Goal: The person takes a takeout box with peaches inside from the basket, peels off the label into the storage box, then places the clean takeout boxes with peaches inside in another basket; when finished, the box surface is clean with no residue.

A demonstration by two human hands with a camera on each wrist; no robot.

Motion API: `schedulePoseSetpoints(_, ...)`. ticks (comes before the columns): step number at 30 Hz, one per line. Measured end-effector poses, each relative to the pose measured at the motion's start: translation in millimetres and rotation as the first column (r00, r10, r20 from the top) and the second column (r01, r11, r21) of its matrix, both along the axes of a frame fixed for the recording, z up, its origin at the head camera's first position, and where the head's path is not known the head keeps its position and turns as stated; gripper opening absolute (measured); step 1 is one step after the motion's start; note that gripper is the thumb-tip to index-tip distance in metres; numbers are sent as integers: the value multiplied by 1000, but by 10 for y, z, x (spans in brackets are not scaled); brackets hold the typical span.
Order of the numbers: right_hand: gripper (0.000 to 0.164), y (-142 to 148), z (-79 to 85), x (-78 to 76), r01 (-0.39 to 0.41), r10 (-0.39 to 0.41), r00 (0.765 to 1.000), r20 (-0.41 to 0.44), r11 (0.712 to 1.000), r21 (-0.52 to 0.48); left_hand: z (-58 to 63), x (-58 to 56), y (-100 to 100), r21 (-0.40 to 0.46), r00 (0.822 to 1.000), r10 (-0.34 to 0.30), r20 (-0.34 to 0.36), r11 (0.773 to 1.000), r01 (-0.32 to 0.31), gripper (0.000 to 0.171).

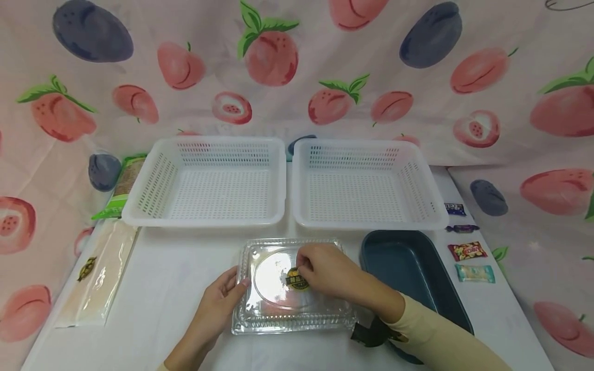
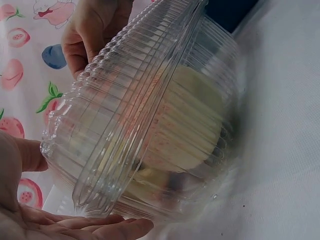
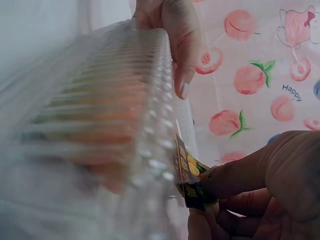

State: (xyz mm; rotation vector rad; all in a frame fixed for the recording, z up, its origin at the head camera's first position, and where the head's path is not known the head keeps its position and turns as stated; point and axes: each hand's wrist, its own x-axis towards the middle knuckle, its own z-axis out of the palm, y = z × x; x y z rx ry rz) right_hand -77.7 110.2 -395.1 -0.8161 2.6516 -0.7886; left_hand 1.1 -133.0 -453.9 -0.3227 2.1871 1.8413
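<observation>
A clear plastic clamshell box [image 1: 274,319] with a ribbed lid sits on the white table in the head view. Pale yellow and reddish contents [image 2: 190,120] show through its wall in the left wrist view. My left hand [image 1: 215,304] holds the box by its left side, thumb on the lid's edge and fingers along the side. On top of the lid is a round black and yellow sticker [image 1: 295,279]. My right hand [image 1: 329,270] pinches the sticker's edge between thumb and fingers, and in the right wrist view the sticker [image 3: 190,172] bends at the fingertips.
Two white perforated baskets [image 1: 204,222] [image 1: 371,224] stand behind the box. A dark blue tray [image 1: 413,268] lies under and beside the right forearm. Several small wrapped snacks [image 1: 467,251] line the right edge. A flat clear packet [image 1: 95,278] and a green bag [image 1: 121,188] lie left.
</observation>
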Motion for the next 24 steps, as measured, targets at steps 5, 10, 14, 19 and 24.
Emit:
schedulePoseSetpoints(5,15,25,67,-27,11,-11,1000,8,1000,-28,-4,3,-2,11,1000,-2,3,1000,2,70)
schedulePoseSetpoints(10,13,84,148,-59,23,-22,999,40,999,-44,-5,8,-18,15,1000,-11,13,1000,10,72)
schedulePoseSetpoints(14,11,137,210,-74,54,-51,997,65,997,-47,-3,13,-28,15,1000,-18,12,1000,18,74)
schedulePoseSetpoints(19,9,204,247,-86,108,-104,991,85,994,-37,-4,19,-31,20,1000,-20,9,1000,20,75)
schedulePoseSetpoints(24,8,295,282,-89,129,-127,990,57,991,-38,-16,12,-30,20,1000,-21,1,1000,21,75)
